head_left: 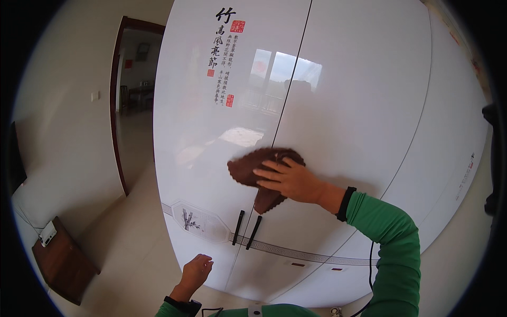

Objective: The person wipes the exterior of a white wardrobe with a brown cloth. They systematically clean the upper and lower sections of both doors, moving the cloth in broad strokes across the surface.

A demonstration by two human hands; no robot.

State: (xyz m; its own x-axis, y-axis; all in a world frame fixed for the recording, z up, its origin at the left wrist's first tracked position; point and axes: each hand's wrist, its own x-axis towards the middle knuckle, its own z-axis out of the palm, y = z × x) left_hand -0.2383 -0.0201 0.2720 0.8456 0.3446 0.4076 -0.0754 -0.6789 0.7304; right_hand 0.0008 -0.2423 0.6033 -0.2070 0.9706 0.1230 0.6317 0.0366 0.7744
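A brown cloth (248, 166) with a scalloped edge lies spread against the glossy white wardrobe door (338, 105). My right hand (293, 179) presses it to the surface, fingers spread over the fabric, across the seam between two doors. Part of the cloth hangs below the palm toward two black door handles (253, 232). Lower down and to the left, my left hand (194, 273) is raised in front of the wardrobe with its fingers curled in. Nothing shows in it, and it is apart from the cloth.
The doors carry dark lettering, red seals and a patterned band (285, 252). At far left a brown wooden table (68, 264) bears a white box (48, 232). A doorway (134, 105) opens behind. A black cable (371, 269) hangs beside my right sleeve.
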